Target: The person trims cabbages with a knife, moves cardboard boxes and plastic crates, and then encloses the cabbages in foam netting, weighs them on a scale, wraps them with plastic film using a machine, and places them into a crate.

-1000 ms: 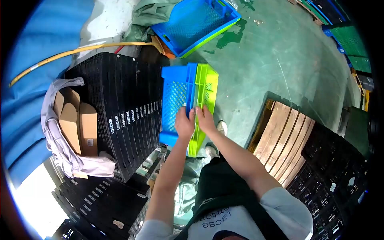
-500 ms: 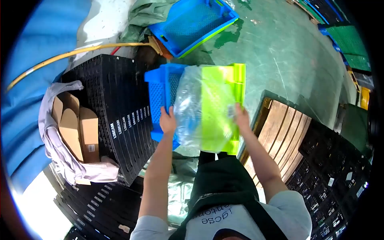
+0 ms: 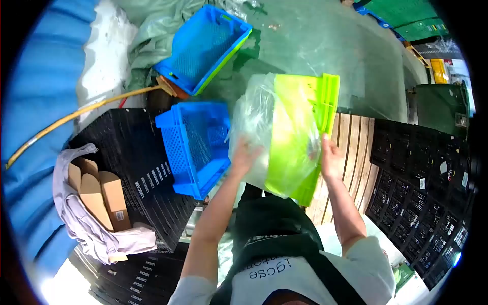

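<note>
and from the far left, with the open blue crate (image 3: 175, 152) as our marker: blue sheeting (image 3: 40, 76) hangs well out to its left, a yellow pole (image 3: 76, 113) slanting across it. nearer in on that side, a pale cloth (image 3: 76, 208) drapes around folded cardboard (image 3: 91, 198), perhaps to keep it bundled, against the black pallets (image 3: 134, 152) just left of the marker. beyond the marker sits another blue crate (image 3: 175, 68), a green edge showing beneath it, probably paired to save floor.

now just right of the marker, the left hand (image 3: 243, 158)! fingers loosely spread against the clear plastic (image 3: 254, 112), likely to steady it; whether they pinch any film, i cannot tell. next along, right of the marker, the green crate (image 3: 292, 127) is held up at a tilt, plastic over part of it. the right hand (image 3: 331, 161) clasps its ribbed edge, a firm place to carry weight. farther right of the marker lie a slatted wooden pallet (image 3: 353, 152), then black crates (image 3: 417, 188).
</note>
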A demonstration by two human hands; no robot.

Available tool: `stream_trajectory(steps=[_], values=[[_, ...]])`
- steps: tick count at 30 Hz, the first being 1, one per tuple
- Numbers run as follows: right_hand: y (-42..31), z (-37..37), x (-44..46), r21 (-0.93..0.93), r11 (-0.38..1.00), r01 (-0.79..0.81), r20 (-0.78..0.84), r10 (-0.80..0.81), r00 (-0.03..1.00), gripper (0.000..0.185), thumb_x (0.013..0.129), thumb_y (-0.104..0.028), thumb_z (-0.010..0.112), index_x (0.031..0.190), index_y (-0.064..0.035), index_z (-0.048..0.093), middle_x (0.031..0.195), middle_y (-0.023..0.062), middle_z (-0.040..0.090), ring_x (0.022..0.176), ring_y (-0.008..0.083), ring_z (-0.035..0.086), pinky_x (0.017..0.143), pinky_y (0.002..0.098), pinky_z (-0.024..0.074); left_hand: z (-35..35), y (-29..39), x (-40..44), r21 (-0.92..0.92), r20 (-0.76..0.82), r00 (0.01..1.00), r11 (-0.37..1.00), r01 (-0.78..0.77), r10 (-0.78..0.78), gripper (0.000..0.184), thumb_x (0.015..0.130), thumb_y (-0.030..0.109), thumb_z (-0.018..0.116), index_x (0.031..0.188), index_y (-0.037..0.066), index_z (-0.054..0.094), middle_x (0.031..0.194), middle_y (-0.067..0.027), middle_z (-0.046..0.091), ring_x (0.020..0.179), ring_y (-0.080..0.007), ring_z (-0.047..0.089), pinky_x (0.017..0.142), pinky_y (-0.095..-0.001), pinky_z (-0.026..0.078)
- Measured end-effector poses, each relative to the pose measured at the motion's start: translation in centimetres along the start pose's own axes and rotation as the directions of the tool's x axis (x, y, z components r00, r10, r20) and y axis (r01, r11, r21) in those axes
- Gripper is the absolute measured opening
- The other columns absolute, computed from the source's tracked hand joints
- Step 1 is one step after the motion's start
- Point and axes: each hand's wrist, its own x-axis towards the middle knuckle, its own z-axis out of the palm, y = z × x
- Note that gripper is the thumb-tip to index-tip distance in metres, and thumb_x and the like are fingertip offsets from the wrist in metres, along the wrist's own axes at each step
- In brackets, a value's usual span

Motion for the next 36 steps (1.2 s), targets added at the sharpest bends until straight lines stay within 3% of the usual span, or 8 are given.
stream_trajectory(steps=[2, 6, 8, 14, 19, 23, 30, 36], values=[[-2.0, -5.0, -0.8, -0.026, 1.000, -0.003, -0.087, 0.001, 0.996, 0.043, 0.091, -0.047, 0.052, 0.079, -0.0063, 0.056, 0.064, 0.0032, 0.055, 0.052, 0.0131, 0.053, 0.049, 0.0266, 0.0433, 0.7, 0.6, 2.7, 0.087, 0.610, 0.784, 0.993, 0.077, -0.114, 0.028, 0.082, 0.019, 0.064, 0.103, 0.001, 0.058, 0.094, -0.0111, 0.064, 0.084, -0.0167, 0.059, 0.075, -0.0313, 0.048], [-1.0, -19.1, -4.0, 0.244, 0.970, -0.014, -0.115, 0.043, 0.992, 0.046, 0.092, -0.051, 0.046, 0.078, -0.0081, 0.054, 0.062, 0.0026, 0.050, 0.051, 0.0134, 0.048, 0.049, 0.0261, 0.0413, -11.5, 5.8, 12.0, 0.470, -0.012, 0.932, 0.825, -0.315, 0.363, 0.011, 0.084, 0.016, 0.056, 0.081, 0.005, 0.059, 0.071, -0.0049, 0.059, 0.064, -0.0170, 0.056, 0.059, -0.0327, 0.048], [-1.1, -23.8, -9.6, 0.358, 0.934, -0.021, -0.203, 0.100, 0.974, 0.045, 0.093, -0.050, 0.045, 0.076, -0.0093, 0.051, 0.059, 0.0009, 0.044, 0.047, 0.0126, 0.042, 0.047, 0.0262, 0.0390, -23.1, 6.7, 18.3, 0.988, 0.053, 0.886, 0.105, -0.114, 0.461, 0.021, 0.088, 0.022, 0.049, 0.091, 0.006, 0.063, 0.085, -0.0124, 0.065, 0.076, -0.0230, 0.064, 0.064, -0.0368, 0.052], [6.1, -31.7, -24.7, 0.444, 0.885, 0.138, -0.507, 0.121, 0.853, 0.044, 0.092, -0.049, 0.045, 0.076, -0.0084, 0.052, 0.058, 0.0006, 0.045, 0.045, 0.0115, 0.042, 0.046, 0.0252, 0.0372, -33.1, 21.7, 26.9, 0.969, -0.085, 0.835, 0.242, -0.059, 0.543, 0.023, 0.088, 0.022, 0.053, 0.098, 0.003, 0.060, 0.089, -0.0129, 0.063, 0.080, -0.0216, 0.062, 0.070, -0.0350, 0.050], [9.1, -29.0, -36.5, 0.387, 0.919, 0.078, -0.627, 0.200, 0.753, 0.048, 0.086, -0.052, 0.054, 0.086, -0.0049, 0.061, 0.066, 0.0005, 0.054, 0.057, 0.0095, 0.052, 0.051, 0.0237, 0.0437, -16.7, 15.2, 17.6, 0.749, 0.032, 0.733, 0.469, -0.468, 0.679, 0.028, 0.087, 0.023, 0.057, 0.103, 0.000, 0.057, 0.093, -0.0133, 0.061, 0.083, -0.0203, 0.060, 0.074, -0.0336, 0.049], [11.3, -27.8, -41.7, 0.267, 0.962, 0.056, -0.654, 0.139, 0.744, 0.043, 0.085, -0.044, 0.059, 0.095, -0.0027, 0.062, 0.069, 0.0127, 0.061, 0.067, 0.0210, 0.062, 0.062, 0.0351, 0.0487, 1.5, 5.0, 2.0, 0.430, 0.554, 0.824, 0.806, -0.406, 0.120, 0.033, 0.087, 0.023, 0.059, 0.107, -0.002, 0.055, 0.096, -0.0135, 0.060, 0.086, -0.0194, 0.058, 0.078, -0.0324, 0.047], [20.4, -29.9, -52.3, 0.276, 0.959, 0.063, -0.924, 0.247, 0.292, 0.042, 0.081, -0.043, 0.060, 0.091, -0.0017, 0.059, 0.079, 0.0253, 0.061, 0.078, 0.0428, 0.058, 0.068, 0.0466, 0.0463, 26.7, 8.3, -31.1, 0.179, 0.883, -0.260, 0.794, -0.581, -0.390, 0.035, 0.093, 0.015, 0.053, 0.124, 0.000, 0.049, 0.112, -0.0096, 0.057, 0.096, -0.0176, 0.058, 0.084, -0.0281, 0.047], [28.3, -34.2, -60.6, 0.361, 0.924, 0.125, -0.933, 0.360, 0.031, 0.043, 0.080, -0.043, 0.061, 0.094, -0.0019, 0.056, 0.075, 0.0249, 0.060, 0.074, 0.0433, 0.059, 0.066, 0.0467, 0.0463, 45.0, 8.9, -44.7, -0.003, 0.881, -0.319, 0.671, -0.742, -0.349, 0.032, 0.093, 0.021, 0.054, 0.121, 0.007, 0.054, 0.108, -0.0044, 0.058, 0.094, -0.0135, 0.056, 0.077, -0.0263, 0.047]])
